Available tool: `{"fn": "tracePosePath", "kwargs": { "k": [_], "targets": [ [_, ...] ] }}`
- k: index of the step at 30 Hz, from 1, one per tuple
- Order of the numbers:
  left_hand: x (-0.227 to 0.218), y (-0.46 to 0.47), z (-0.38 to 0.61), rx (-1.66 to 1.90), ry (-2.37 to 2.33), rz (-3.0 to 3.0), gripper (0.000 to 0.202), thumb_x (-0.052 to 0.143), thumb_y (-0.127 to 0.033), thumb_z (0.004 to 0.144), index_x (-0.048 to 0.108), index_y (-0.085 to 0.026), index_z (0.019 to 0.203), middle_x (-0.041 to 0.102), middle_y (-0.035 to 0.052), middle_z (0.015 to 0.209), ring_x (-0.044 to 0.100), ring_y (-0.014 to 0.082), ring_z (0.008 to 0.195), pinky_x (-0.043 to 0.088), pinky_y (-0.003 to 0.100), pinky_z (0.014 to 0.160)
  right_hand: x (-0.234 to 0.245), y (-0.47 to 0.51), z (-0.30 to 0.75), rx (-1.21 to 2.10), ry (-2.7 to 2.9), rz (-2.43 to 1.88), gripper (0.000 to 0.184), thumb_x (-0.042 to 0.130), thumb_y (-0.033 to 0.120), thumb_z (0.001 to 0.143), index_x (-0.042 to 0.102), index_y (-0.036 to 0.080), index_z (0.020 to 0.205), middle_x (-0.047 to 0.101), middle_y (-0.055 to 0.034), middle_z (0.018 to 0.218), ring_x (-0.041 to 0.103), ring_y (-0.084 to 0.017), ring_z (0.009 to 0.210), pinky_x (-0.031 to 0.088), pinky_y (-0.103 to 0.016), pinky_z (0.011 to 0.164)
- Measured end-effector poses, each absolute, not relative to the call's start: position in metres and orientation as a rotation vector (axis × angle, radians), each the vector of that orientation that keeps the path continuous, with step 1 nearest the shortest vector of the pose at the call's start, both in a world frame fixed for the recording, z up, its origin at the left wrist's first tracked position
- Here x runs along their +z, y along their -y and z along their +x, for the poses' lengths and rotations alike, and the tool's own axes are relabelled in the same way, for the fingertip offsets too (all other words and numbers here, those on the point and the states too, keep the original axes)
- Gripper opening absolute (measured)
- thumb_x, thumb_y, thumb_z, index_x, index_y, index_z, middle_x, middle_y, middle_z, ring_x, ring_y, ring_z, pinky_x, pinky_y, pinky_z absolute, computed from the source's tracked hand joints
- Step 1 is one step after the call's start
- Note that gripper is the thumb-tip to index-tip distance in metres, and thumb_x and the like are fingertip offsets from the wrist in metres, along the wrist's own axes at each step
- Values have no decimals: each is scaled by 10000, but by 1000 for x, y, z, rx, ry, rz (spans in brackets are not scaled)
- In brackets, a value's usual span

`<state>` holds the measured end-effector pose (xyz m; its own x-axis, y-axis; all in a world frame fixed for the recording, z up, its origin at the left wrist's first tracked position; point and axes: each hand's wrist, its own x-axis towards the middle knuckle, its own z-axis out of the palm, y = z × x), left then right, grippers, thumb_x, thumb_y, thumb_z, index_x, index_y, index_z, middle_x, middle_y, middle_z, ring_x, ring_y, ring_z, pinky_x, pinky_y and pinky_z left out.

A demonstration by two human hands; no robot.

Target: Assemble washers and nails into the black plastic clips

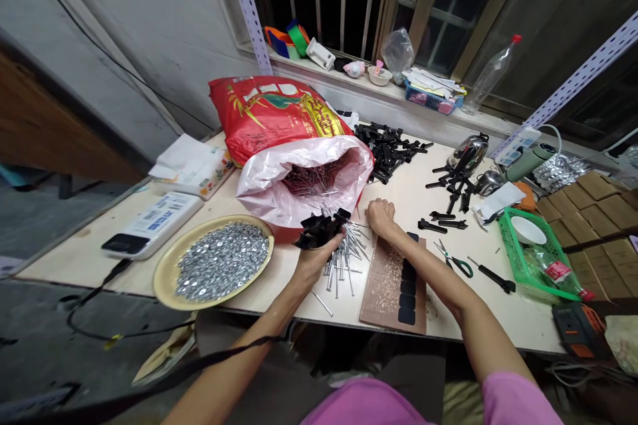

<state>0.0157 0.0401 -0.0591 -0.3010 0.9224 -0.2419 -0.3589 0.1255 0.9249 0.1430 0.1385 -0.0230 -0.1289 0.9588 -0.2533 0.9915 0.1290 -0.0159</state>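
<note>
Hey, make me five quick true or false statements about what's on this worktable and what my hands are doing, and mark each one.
1. The left hand holds black pieces. True.
2. The red bag is closed. False: its mouth gapes open.
3. The yellow dish holds small metal washers. True.
4. The green-handled tool lies inside the green basket. False: it lies on the table, outside that basket.
5. The right hand is over the yellow dish. False: it is by the loose metal pins, near the bag's mouth.
</note>
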Motion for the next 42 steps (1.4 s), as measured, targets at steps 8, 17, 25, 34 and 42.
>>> {"fn": "tracePosePath", "kwargs": {
  "k": [8, 17, 25, 34, 42],
  "targets": [
    [-53, -41, 11, 1456, -1187, 580, 334, 832, -333, 442, 714, -169, 707, 730, 40, 760, 678, 215, 792, 486, 392, 898, -21, -171, 123, -510, -2167, 2165, 212, 530, 152, 825, 663, 109, 984, 686, -164, 1002, 651, -271, 970, 475, -304, 741],
    [-54, -43, 16, 1381, -1178, 634, 338, 829, -324, 423, 710, -161, 693, 726, 48, 742, 673, 220, 785, 482, 388, 882, 15, -117, 175, -1528, -3062, 2180, 416, 498, 192, 828, 435, 250, 1235, 610, 47, 730, 594, -113, 607, 503, -250, 604],
    [-51, -45, 26, 1344, -1363, 840, 250, 776, -266, 551, 712, -206, 785, 740, 51, 867, 667, 255, 910, 454, 420, 935, 32, -79, 153, -1330, -3499, 1994, 198, 586, 336, 845, 566, 210, 997, 659, -11, 837, 623, -135, 773, 481, -279, 747],
    [-52, -47, 25, 1324, -1444, 995, 228, 737, -305, 560, 686, -190, 750, 729, 54, 802, 666, 247, 821, 503, 412, 840, 29, -80, 161, -954, -3522, 1754, 69, 588, 190, 850, 646, 199, 887, 666, -25, 865, 607, -153, 859, 469, -303, 817],
    [-75, -47, 25, 1441, -1406, 1156, 266, 694, -353, 586, 668, -186, 791, 711, 33, 765, 648, 217, 715, 505, 371, 753, 35, -70, 163, -772, -3459, 1713, 111, 569, 145, 842, 663, 200, 863, 677, -23, 844, 590, -157, 856, 461, -307, 817]
  ]
}}
